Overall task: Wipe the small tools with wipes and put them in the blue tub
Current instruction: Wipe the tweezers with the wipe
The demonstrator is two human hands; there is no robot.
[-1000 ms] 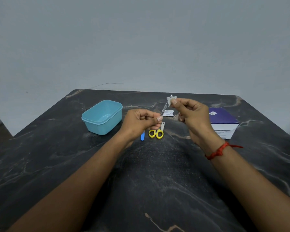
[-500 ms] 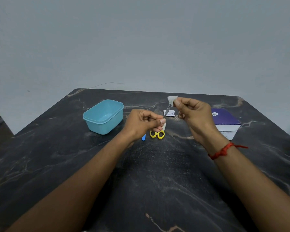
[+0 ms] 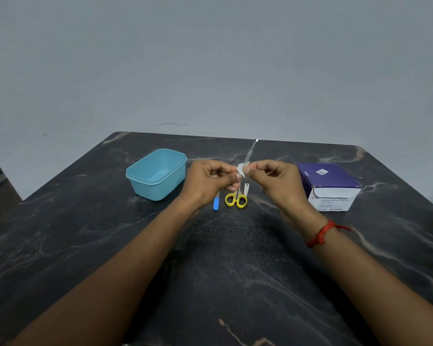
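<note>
The left hand (image 3: 210,181) pinched the near end of a thin metal tool (image 3: 251,152) above the table (image 3: 85,245), the right hand (image 3: 273,181) pinching a wipe (image 3: 242,169) around its shaft. A hard stroke might have tugged it loose, short of the blue tub (image 3: 158,171) at left.

Dim, even, cool light with faint soft shadows, wide-angle bending at the edges, and slight overall softness.
</note>
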